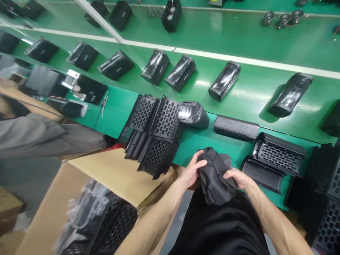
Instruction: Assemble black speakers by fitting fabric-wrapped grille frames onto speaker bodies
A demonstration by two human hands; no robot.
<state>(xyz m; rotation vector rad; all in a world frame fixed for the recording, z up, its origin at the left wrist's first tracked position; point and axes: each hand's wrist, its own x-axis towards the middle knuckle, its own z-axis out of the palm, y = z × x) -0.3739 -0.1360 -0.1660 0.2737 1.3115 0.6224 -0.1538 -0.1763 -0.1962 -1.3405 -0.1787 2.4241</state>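
A crumpled black cloth (216, 177) is bunched between my two hands, just over the front edge of the green bench (190, 148). My left hand (194, 169) grips its left side, thumb on top. On the other side, my right hand (237, 177) pinches the folds with the thumb over them. The fingers beneath the fabric are hidden. Beyond the cloth lies a dark slotted shell (236, 127). Right of my right hand sit a perforated curved cover (281, 154) and a smooth curved cover (262, 174).
Perforated black covers (162, 120) are stacked at left, beside a rounded speaker housing (193, 113). An open carton (106, 163) holds wrapped parts below. Several black speakers (225, 81) line the green conveyor (252, 85). A co-worker's grey-clad leg (47, 136) is at left.
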